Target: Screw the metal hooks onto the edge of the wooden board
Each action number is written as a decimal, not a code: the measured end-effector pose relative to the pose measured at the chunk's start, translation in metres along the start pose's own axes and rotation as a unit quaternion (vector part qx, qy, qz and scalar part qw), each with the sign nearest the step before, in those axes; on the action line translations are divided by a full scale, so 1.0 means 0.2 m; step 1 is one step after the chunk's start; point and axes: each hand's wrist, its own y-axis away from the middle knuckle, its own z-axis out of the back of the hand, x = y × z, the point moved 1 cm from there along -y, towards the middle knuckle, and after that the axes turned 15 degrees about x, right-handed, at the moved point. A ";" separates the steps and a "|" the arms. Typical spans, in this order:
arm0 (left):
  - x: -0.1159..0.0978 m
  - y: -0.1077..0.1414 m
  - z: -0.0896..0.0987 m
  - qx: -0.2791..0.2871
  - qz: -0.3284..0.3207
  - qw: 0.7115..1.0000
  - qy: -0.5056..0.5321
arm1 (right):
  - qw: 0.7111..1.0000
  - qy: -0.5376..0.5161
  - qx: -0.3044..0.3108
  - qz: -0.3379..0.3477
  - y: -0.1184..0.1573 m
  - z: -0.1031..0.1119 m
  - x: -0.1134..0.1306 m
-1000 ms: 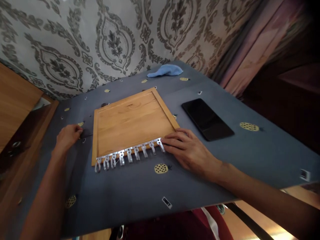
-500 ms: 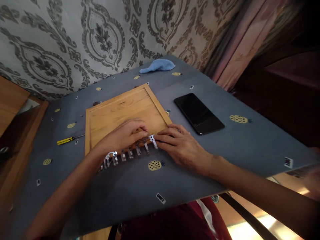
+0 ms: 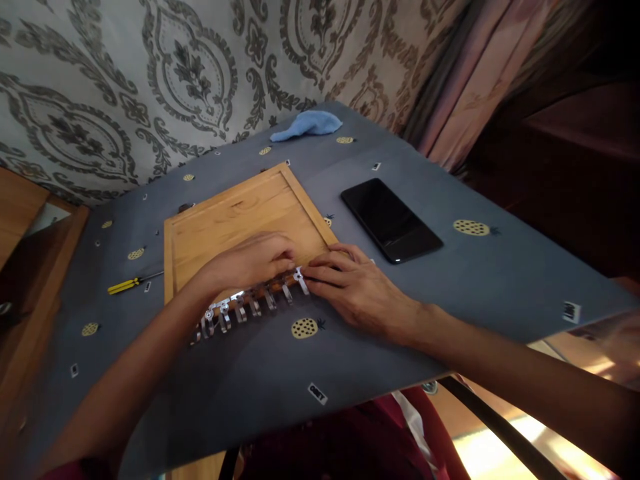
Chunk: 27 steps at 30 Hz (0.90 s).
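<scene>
A framed wooden panel (image 3: 240, 217) lies flat on the table, and along its near edge runs a metal hook rail (image 3: 225, 313) with several hooks hanging toward me. My left hand (image 3: 257, 259) is over the panel's near edge, thumb and fingers pinched together close to the rail's right end. Whatever small thing they hold is hidden. My right hand (image 3: 357, 290) grips the rail's right end by the panel's near right corner, its fingers pressed together there. Part of the rail is covered by my left hand and wrist.
A screwdriver (image 3: 125, 285) with a yellow handle lies left of the panel, and a black phone (image 3: 393, 220) lies to its right. At the far edge sits a blue cloth (image 3: 310, 125). A small dark object (image 3: 185, 207) is behind the panel. A patterned curtain (image 3: 193, 73) hangs behind the table.
The whole view has shifted slightly, so everything appears a little further left. Both hands keep nearly the same place on the hook rail and panel.
</scene>
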 end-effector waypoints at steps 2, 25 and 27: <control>0.00 -0.01 0.00 0.007 -0.002 1.000 -0.004 | 1.000 0.000 0.004 -0.001 0.00 0.00 0.00; 0.02 -0.04 0.02 0.029 0.006 0.999 0.012 | 1.000 -0.010 0.005 -0.001 0.01 0.01 0.00; 0.01 -0.03 0.02 0.029 0.008 0.999 0.017 | 1.000 -0.007 0.001 0.003 0.00 0.01 0.00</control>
